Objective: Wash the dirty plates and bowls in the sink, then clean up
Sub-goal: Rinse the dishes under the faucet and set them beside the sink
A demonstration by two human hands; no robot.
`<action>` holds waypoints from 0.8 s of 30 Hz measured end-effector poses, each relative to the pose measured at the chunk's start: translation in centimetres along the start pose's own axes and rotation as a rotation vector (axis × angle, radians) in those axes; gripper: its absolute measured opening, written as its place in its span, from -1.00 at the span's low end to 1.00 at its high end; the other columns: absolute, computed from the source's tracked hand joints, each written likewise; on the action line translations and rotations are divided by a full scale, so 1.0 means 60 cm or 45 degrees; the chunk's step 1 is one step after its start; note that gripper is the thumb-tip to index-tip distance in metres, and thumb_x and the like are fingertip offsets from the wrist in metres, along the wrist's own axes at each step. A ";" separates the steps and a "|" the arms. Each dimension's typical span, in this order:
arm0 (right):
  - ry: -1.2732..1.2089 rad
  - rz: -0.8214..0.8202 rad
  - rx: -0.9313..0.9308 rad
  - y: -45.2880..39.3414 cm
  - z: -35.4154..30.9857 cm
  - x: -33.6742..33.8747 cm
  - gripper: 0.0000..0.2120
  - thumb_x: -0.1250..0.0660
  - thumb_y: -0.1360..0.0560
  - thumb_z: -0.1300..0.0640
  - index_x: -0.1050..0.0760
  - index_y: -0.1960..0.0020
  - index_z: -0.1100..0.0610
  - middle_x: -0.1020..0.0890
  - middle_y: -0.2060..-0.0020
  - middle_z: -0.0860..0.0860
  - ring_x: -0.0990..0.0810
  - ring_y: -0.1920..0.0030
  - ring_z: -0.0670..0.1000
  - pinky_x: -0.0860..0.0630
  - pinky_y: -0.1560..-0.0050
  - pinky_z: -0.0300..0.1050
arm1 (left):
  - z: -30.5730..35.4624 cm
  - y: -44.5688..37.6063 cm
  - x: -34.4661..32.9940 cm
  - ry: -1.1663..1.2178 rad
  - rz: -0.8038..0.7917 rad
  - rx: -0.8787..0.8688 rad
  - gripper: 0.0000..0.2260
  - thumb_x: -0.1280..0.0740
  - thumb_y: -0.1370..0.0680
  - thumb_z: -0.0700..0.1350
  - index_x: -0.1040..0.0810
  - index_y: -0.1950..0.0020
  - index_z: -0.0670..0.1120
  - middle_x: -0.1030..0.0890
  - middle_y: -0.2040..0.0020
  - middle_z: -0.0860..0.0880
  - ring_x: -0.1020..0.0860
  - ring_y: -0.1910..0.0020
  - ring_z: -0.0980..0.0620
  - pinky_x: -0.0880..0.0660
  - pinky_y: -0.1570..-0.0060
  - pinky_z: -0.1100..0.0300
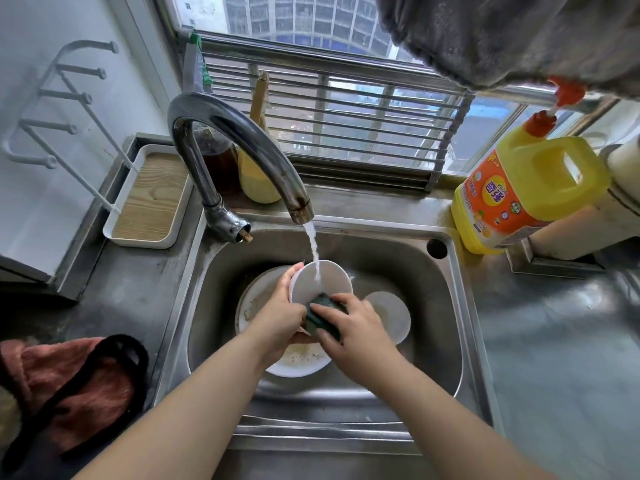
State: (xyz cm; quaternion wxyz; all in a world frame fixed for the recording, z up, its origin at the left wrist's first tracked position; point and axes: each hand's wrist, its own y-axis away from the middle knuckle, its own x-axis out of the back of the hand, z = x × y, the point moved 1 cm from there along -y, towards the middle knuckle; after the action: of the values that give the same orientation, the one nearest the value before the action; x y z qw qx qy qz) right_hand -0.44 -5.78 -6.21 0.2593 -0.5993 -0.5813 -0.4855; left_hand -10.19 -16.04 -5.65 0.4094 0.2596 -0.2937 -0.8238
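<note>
**A:** What's in the stainless steel sink (446, 306)?

**B:** Crockery, mostly. In the middle a white round bowl (323, 282) is held tilted under the water stream (313, 251) running from the curved chrome tap (235, 147); the water lands inside the bowl. Under it lies a large white plate smeared with brown residue (252, 299), and nearer still a white dish with brown specks in it (301, 362). To the right, a small white plate (391, 317) leans in the basin.

**A:** And the hands?

**B:** The left hand (277, 313) grips the bowl at its left rim, fingers curled over the edge. The right hand (356, 327) is clamped on a dark green scouring sponge (323, 315), which is pressed against the near side of the bowl.

**A:** What stands around the sink?

**B:** Far right on the ledge, a yellow plastic detergent jug with an orange label and red pump (519, 192). Behind the tap, a dark brown glass bottle (218, 157) and a yellow vessel (258, 181) with a wooden handle sticking up from it. On the left counter, a white tray with a wood-grain base (149, 199), carrying a white wire rack (62, 109) and nothing else I can make out. Near left, a pink cloth with a black strap (69, 386). A grey towel (502, 32) hangs at the far right, in front of the barred window (346, 109).
</note>
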 end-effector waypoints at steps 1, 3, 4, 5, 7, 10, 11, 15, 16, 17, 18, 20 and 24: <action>0.088 -0.013 0.093 -0.006 0.004 0.003 -0.53 -0.12 -0.44 -0.13 -0.49 -0.32 -0.14 -0.46 -0.30 0.09 -0.45 -0.17 0.18 -0.39 -0.25 0.04 | 0.002 -0.001 0.002 -0.054 0.011 -0.014 -0.26 -0.06 -0.43 -0.50 -0.28 -0.40 0.23 -0.47 -0.11 -0.05 -0.55 0.02 -0.11 -0.59 0.35 0.04; 0.267 -0.073 0.191 -0.022 0.030 0.009 -0.61 -0.26 -0.35 -0.07 -0.61 -0.16 -0.13 -0.58 -0.17 0.13 -0.57 0.01 0.20 -0.53 -0.07 0.05 | 0.004 -0.001 0.010 -0.134 0.031 -0.019 -0.27 -0.04 -0.43 -0.50 -0.30 -0.40 0.20 -0.45 -0.08 0.03 -0.52 0.01 -0.07 -0.62 0.29 -0.03; 0.467 -0.016 0.260 -0.031 0.041 0.011 -0.61 -0.36 -0.29 -0.04 -0.63 -0.12 -0.13 -0.59 -0.16 0.14 -0.59 0.02 0.20 -0.52 -0.08 0.04 | 0.006 0.000 0.011 -0.149 0.026 -0.017 -0.28 -0.03 -0.43 -0.50 -0.31 -0.39 0.18 -0.46 -0.07 0.04 -0.51 0.02 -0.04 -0.62 0.27 -0.03; 0.542 -0.050 0.225 -0.034 0.038 0.009 -0.57 -0.43 -0.25 -0.01 -0.62 -0.13 -0.11 -0.58 -0.19 0.15 -0.58 -0.02 0.22 -0.47 -0.12 0.05 | 0.008 -0.002 0.011 -0.143 0.023 -0.010 -0.30 -0.02 -0.43 -0.50 -0.31 -0.38 0.17 -0.47 -0.06 0.04 -0.51 0.04 -0.02 -0.61 0.27 -0.03; 0.393 -0.153 0.071 -0.031 0.004 0.012 -0.51 -0.35 -0.31 -0.03 -0.55 -0.25 -0.10 -0.45 -0.33 0.16 -0.47 -0.17 0.26 -0.35 -0.22 0.10 | 0.017 -0.005 0.007 -0.108 0.032 0.039 -0.35 0.01 -0.44 -0.49 -0.36 -0.30 0.15 -0.50 -0.01 -0.01 -0.53 0.10 -0.07 -0.60 0.22 -0.08; 0.363 -0.138 0.206 -0.009 -0.005 -0.011 -0.45 -0.29 -0.34 -0.20 -0.45 -0.33 -0.16 -0.42 -0.34 0.10 -0.43 -0.19 0.20 -0.36 -0.21 0.07 | 0.024 -0.006 0.024 -0.211 0.020 0.237 -0.45 0.05 -0.46 -0.47 -0.41 -0.22 0.06 -0.49 -0.02 -0.18 -0.54 0.11 -0.24 -0.54 0.11 -0.31; 0.425 -0.144 0.305 -0.005 0.001 -0.010 -0.43 -0.39 -0.26 -0.24 -0.51 -0.25 -0.17 -0.51 -0.25 0.09 -0.51 -0.09 0.18 -0.45 -0.12 0.04 | 0.025 -0.006 0.034 -0.262 -0.026 0.311 -0.43 0.05 -0.45 -0.47 -0.40 -0.26 0.03 -0.49 -0.07 -0.25 -0.55 0.06 -0.31 -0.52 0.08 -0.35; 0.681 0.211 0.444 -0.036 0.029 0.001 -0.65 -0.54 -0.15 0.04 -0.64 0.07 -0.05 -0.64 -0.04 0.12 -0.57 0.19 0.18 -0.52 0.15 0.01 | 0.028 -0.017 0.052 -0.093 -0.086 0.331 -0.46 0.02 -0.44 -0.45 -0.36 -0.32 -0.05 -0.53 -0.08 -0.32 -0.62 0.12 -0.28 -0.62 0.15 -0.16; 0.637 0.266 0.346 -0.042 0.017 -0.002 -0.68 -0.55 -0.12 0.09 -0.65 0.14 -0.04 -0.65 0.00 0.11 -0.55 0.25 0.18 -0.50 0.21 -0.01 | 0.028 -0.018 0.041 -0.009 -0.042 0.257 -0.47 -0.01 -0.46 -0.44 -0.36 -0.33 -0.05 -0.55 -0.02 -0.27 -0.62 0.19 -0.20 -0.63 0.23 -0.08; 0.544 0.272 0.231 -0.045 0.001 -0.010 -0.70 -0.57 -0.08 0.11 -0.65 0.20 -0.04 -0.67 0.07 0.08 -0.54 0.30 0.17 -0.47 0.27 -0.03 | 0.024 -0.018 0.026 0.044 0.018 0.168 -0.50 -0.06 -0.49 -0.42 -0.36 -0.35 -0.03 -0.56 0.04 -0.20 -0.61 0.25 -0.12 -0.63 0.32 0.01; 0.433 0.270 0.144 -0.048 -0.014 -0.018 -0.71 -0.58 -0.05 0.11 -0.64 0.25 -0.05 -0.67 0.13 0.03 -0.52 0.34 0.15 -0.44 0.32 -0.05 | 0.019 -0.018 0.013 0.052 0.072 0.089 -0.54 -0.12 -0.52 -0.39 -0.36 -0.35 0.00 -0.57 0.07 -0.15 -0.60 0.29 -0.05 -0.60 0.38 0.08; 0.315 0.309 0.114 -0.049 -0.017 -0.032 -0.72 -0.59 -0.05 0.09 -0.64 0.27 -0.09 -0.67 0.16 -0.04 -0.51 0.34 0.12 -0.42 0.35 -0.08 | 0.011 -0.015 0.001 -0.055 0.113 0.012 -0.59 -0.20 -0.53 -0.35 -0.40 -0.27 0.05 -0.59 0.08 -0.09 -0.60 0.30 -0.01 -0.58 0.36 0.10; 0.622 0.444 0.655 -0.043 0.049 -0.018 -0.74 -0.47 -0.26 0.09 -0.65 0.05 -0.06 -0.64 -0.09 0.00 -0.55 0.14 0.17 -0.51 0.11 0.02 | 0.025 -0.019 0.043 -0.211 -0.170 0.211 -0.47 0.00 -0.43 -0.50 -0.51 -0.15 -0.02 -0.60 -0.03 -0.25 -0.63 0.03 -0.23 -0.56 0.01 -0.26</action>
State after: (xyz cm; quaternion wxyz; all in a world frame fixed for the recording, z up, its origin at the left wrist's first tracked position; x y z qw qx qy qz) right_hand -1.89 -3.22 -8.96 0.6102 -0.4714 -0.4948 -0.4008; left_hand -13.16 -17.20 -5.89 0.3053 0.2425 -0.3757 -0.8408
